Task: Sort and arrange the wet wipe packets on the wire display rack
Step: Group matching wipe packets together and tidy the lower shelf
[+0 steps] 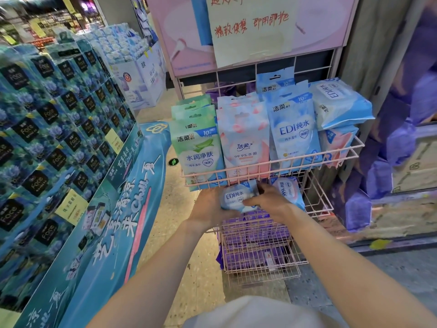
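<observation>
A pink wire display rack (267, 165) holds upright rows of wet wipe packets in its top basket: green packets (197, 145) at the left, pink packets (246, 138) beside them, blue EDI packets (294, 129) further right. A larger blue pack (340, 102) lies tilted on top at the far right. Just below the top basket, my left hand (208, 205) and my right hand (272, 201) both grip a small blue EDI packet (236, 197). A pink-and-blue packet (289, 189) sits right of my right hand on the second tier.
Purple packs (255, 235) fill the lower baskets of the rack. A tall stack of blue-green tissue boxes (59, 129) on a teal display base (113, 221) stands at the left. A pink sign board (250, 31) rises behind the rack. Purple packs (399, 143) pile at the right.
</observation>
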### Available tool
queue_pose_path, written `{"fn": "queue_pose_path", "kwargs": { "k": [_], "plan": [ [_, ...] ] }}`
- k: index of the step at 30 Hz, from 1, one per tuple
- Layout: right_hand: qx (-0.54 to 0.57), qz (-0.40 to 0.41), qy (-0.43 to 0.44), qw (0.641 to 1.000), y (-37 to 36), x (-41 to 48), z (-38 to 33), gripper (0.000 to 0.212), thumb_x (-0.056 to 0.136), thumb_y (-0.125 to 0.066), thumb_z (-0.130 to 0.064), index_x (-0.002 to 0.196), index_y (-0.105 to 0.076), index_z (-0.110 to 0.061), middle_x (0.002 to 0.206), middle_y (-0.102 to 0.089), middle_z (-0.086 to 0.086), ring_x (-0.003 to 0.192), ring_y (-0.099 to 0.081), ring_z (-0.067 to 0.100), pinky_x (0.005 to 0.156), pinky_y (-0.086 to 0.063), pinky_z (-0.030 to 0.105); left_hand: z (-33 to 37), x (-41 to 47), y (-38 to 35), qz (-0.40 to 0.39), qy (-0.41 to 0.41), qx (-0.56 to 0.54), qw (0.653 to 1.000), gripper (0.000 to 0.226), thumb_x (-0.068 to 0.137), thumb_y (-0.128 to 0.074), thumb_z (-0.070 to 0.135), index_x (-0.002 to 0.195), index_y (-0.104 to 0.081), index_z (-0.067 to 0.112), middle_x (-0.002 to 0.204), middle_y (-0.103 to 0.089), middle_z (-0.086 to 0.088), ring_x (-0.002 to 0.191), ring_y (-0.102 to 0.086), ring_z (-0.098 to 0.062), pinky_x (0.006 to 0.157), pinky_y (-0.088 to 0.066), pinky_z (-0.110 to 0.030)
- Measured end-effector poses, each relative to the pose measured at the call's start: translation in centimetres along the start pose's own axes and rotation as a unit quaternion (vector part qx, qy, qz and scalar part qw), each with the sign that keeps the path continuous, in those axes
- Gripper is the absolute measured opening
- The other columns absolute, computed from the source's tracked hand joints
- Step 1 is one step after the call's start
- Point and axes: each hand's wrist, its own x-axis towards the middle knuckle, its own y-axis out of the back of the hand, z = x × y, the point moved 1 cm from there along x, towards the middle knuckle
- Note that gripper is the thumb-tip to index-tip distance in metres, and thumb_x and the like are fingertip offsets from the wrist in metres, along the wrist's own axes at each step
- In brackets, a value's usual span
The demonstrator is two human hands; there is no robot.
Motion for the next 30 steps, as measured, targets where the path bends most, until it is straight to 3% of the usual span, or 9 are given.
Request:
{"fn": "queue_pose_path", "kwargs": {
  "k": [4,7,12,15,18,19,23,27,30],
  "plan": [
    [-0.002,0.008,0.015,1.0,0.1,1.0,0.9,0.094,0.051,-0.095,-0.025,0.136,-0.057,-0.011,0.128,-0.068,0.002,0.119,-0.064,0.022,0.107,-0.051,0.041,-2.2,-0.1,0.9,0.047,0.07,-0.03,0.996,0.053,0.079,-0.079,0.062,0.118,-0.071,0.027,0.115,-0.074,0.004,0.117,-0.065,-0.022,0.095,-0.05,-0.034],
    [-0.009,0.022,0.03,0.999,0.2,0.8,0.8,0.075,0.055,-0.095,-0.017,0.123,-0.063,-0.013,0.114,-0.073,0.003,0.109,-0.07,0.022,0.1,-0.056,0.045,-2.7,-0.5,0.9,-0.038,0.128,0.107,0.985,0.061,0.085,-0.059,0.077,0.132,-0.065,0.038,0.138,-0.054,-0.011,0.137,-0.038,-0.038,0.114,-0.028,-0.044],
    [-0.038,0.07,0.077,0.994,-0.4,-0.3,0.0,0.054,0.063,-0.093,-0.005,0.108,-0.065,-0.016,0.103,-0.073,0.001,0.102,-0.071,0.021,0.092,-0.06,0.043,-3.1,-1.3,-0.5,-0.081,0.145,0.016,0.986,0.044,0.089,-0.062,0.068,0.126,-0.068,0.045,0.163,-0.027,-0.012,0.153,-0.012,-0.034,0.121,-0.01,-0.043],
    [-0.061,0.085,0.1,0.989,-1.0,-0.3,-0.3,0.05,0.064,-0.093,-0.011,0.106,-0.068,-0.02,0.101,-0.074,-0.003,0.099,-0.071,0.017,0.09,-0.06,0.038,-2.9,-1.3,-0.6,-0.03,0.151,-0.012,0.988,0.04,0.09,-0.068,0.06,0.126,-0.07,0.042,0.164,-0.03,-0.008,0.152,-0.015,-0.033,0.119,-0.013,-0.038],
    [-0.095,0.096,0.123,0.983,-1.5,-0.1,-0.6,0.042,0.074,-0.088,-0.011,0.107,-0.064,-0.019,0.092,-0.064,-0.016,0.088,-0.063,0.002,0.07,-0.047,0.003,-3.4,-1.0,-0.3,0.004,0.163,-0.013,0.986,0.041,0.09,-0.069,0.058,0.126,-0.071,0.038,0.155,-0.04,-0.006,0.149,-0.021,-0.033,0.117,-0.017,-0.039],
    [-0.099,0.1,0.131,0.981,-1.8,-0.1,-0.7,0.041,0.076,-0.087,-0.011,0.109,-0.063,-0.018,0.093,-0.063,-0.016,0.087,-0.062,0.001,0.066,-0.044,0.001,-3.5,-0.9,-0.2,0.013,0.165,-0.013,0.986,0.04,0.09,-0.068,0.058,0.124,-0.071,0.037,0.148,-0.044,-0.005,0.146,-0.025,-0.033,0.115,-0.019,-0.039],
    [-0.121,0.13,0.139,0.974,-2.9,0.8,-1.3,0.047,0.08,-0.084,-0.023,0.121,-0.065,-0.012,0.109,-0.066,-0.006,0.104,-0.062,0.014,0.088,-0.047,0.021,-3.4,0.2,0.2,0.032,0.199,0.001,0.979,0.036,0.09,-0.067,0.059,0.113,-0.073,0.032,0.126,-0.056,-0.005,0.129,-0.041,-0.034,0.107,-0.032,-0.041],
    [-0.156,0.131,0.127,0.971,-3.5,1.4,-0.8,0.036,0.086,-0.078,-0.021,0.119,-0.067,-0.013,0.115,-0.07,0.001,0.101,-0.062,0.017,0.082,-0.042,0.023,-3.3,1.0,-0.2,0.015,0.223,0.025,0.974,0.047,0.085,-0.067,0.063,0.109,-0.07,0.022,0.12,-0.061,-0.007,0.117,-0.056,-0.033,0.102,-0.046,-0.045],
    [-0.156,0.125,0.112,0.973,-3.4,1.4,-0.7,0.042,0.085,-0.078,-0.023,0.125,-0.067,-0.016,0.117,-0.072,-0.002,0.107,-0.066,0.02,0.088,-0.05,0.026,-2.9,0.8,-0.3,0.051,0.217,-0.058,0.973,0.043,0.082,-0.076,0.053,0.112,-0.072,0.021,0.111,-0.074,-0.003,0.1,-0.07,-0.028,0.087,-0.058,-0.046]
  ]
}}
